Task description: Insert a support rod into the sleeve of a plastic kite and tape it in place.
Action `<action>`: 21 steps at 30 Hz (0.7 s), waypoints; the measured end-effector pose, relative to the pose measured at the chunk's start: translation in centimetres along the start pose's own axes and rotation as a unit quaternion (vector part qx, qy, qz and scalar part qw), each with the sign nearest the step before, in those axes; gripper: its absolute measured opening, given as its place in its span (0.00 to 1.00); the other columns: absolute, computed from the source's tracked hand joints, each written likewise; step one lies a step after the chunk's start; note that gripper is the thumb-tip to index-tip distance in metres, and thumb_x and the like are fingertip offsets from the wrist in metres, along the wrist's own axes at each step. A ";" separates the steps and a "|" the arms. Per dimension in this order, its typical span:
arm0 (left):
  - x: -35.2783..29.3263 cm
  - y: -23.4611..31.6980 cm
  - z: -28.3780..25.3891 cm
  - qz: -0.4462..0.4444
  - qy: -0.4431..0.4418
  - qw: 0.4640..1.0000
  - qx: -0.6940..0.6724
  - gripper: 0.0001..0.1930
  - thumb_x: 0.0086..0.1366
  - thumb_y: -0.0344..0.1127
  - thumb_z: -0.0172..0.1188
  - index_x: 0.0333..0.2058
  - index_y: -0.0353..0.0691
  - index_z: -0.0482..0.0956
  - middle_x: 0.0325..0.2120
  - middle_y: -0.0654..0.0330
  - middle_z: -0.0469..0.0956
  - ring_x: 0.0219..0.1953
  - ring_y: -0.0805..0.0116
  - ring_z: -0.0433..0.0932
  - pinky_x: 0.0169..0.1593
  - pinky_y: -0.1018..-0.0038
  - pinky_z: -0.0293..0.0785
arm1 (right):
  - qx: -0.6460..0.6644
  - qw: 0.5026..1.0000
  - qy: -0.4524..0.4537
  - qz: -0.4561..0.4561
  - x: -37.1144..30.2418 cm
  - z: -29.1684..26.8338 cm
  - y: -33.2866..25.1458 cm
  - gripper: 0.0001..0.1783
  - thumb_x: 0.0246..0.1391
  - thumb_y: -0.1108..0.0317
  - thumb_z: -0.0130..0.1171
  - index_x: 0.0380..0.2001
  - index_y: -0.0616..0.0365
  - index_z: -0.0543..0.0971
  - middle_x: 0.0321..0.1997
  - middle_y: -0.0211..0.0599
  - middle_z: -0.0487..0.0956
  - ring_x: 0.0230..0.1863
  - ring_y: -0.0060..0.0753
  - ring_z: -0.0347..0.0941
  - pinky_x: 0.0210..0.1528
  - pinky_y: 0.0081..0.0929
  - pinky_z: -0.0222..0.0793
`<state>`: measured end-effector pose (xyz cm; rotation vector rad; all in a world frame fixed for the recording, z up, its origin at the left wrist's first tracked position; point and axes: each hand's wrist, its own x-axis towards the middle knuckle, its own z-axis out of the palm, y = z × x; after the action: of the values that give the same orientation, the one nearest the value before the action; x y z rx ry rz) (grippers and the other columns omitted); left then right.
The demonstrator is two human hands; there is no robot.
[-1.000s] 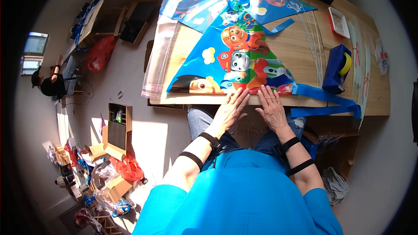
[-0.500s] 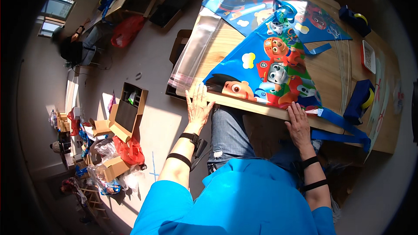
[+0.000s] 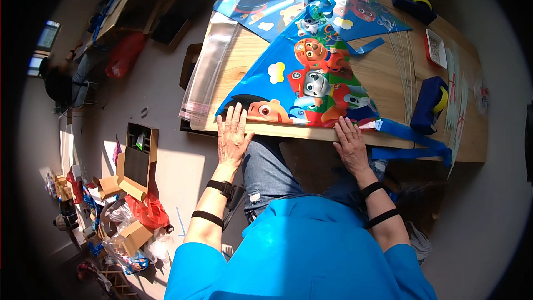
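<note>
A blue triangular kite [image 3: 277,76] printed with cartoon dogs lies on the wooden table [image 3: 252,50], its long side along the near edge. On its near left corner my left hand [image 3: 232,139] rests flat, fingers stretched out. My right hand [image 3: 351,143] lies with extended fingers on the same edge, near the right corner. Neither hand grips anything. Blue ribbon [image 3: 413,135] trails from that right corner over the table edge. Another printed blue kite [image 3: 255,16] lies beyond, partly under clear film.
Clear plastic sleeves [image 3: 206,72] lie at the table's left side. Two blue tape dispensers [image 3: 428,105], a small white tray [image 3: 436,48] and thin rods [image 3: 410,72] are at the right. Opened boxes [image 3: 139,158] and red bags [image 3: 149,209] litter the floor; a person [image 3: 60,86] sits far left.
The view has turned, so the table appears farther left. My left hand has slid slightly inward over the kite's left corner; my right hand keeps about the same place on its edge.
</note>
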<state>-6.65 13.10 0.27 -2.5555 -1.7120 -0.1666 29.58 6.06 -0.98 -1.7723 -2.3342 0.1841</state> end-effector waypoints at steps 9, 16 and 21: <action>1.4 9.1 2.3 0.177 -0.058 0.982 -0.025 0.44 0.57 0.57 0.58 0.67 0.44 0.53 0.69 0.63 0.50 0.71 0.65 0.45 0.72 0.54 0.35 | 0.078 0.990 0.103 0.053 -0.2 -1.0 -1.4 0.29 0.53 0.65 0.60 0.58 0.59 0.69 0.61 0.43 0.69 0.63 0.44 0.63 0.65 0.41 0.56; 2.6 9.9 1.5 0.170 -0.058 0.980 -0.086 0.39 0.58 0.46 0.62 0.66 0.46 0.57 0.65 0.62 0.57 0.68 0.63 0.53 0.71 0.55 0.41 | 0.584 0.584 0.250 0.505 -3.2 -1.3 3.7 0.30 0.53 0.65 0.65 0.55 0.68 0.68 0.30 0.29 0.77 0.25 0.13 0.67 0.25 0.13 0.63; 3.1 10.2 1.3 0.176 -0.039 0.979 -0.092 0.37 0.57 0.45 0.63 0.64 0.48 0.60 0.63 0.61 0.60 0.66 0.62 0.56 0.70 0.52 0.42 | 0.618 0.557 0.266 0.487 -2.3 -0.5 9.1 0.32 0.51 0.65 0.68 0.55 0.70 0.69 0.33 0.29 0.77 0.27 0.12 0.66 0.25 0.12 0.61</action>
<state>4.05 12.16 -0.55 -2.9851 -1.2871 -0.2159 38.82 6.27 -2.71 -1.5549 -0.1894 0.9560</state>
